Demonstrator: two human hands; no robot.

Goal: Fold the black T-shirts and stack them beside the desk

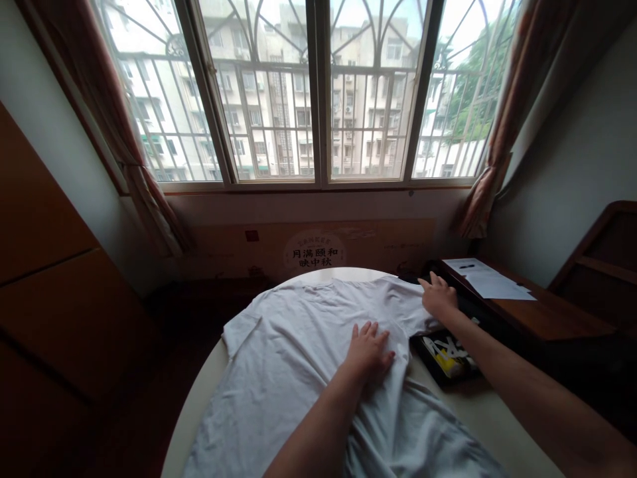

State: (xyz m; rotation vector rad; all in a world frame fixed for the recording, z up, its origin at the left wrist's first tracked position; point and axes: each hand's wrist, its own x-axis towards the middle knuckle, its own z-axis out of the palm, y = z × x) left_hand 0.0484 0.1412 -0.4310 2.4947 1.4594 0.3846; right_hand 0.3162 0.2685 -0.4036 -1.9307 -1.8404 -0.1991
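A white short-sleeved T-shirt (293,358) lies spread over a round pale table (194,411), with soft creases across its body and bunched folds at the lower right. My left hand (371,350) rests flat on the shirt right of its middle, fingers spread. At the end of the right-hand sleeve is my right hand (440,297), its thumb stretched to the left and its fingers apart; the fingertips' contact with the cloth is partly hidden. The other sleeve lies out toward the table's left edge.
Beside the right sleeve sits a black tray (438,372) holding white and yellow items. Papers (490,279) with a dark pen-like object lie on a wooden surface (562,312) at right. A printed box or banner (229,249) stands below the barred window; wooden cabinets (44,299) are at left.
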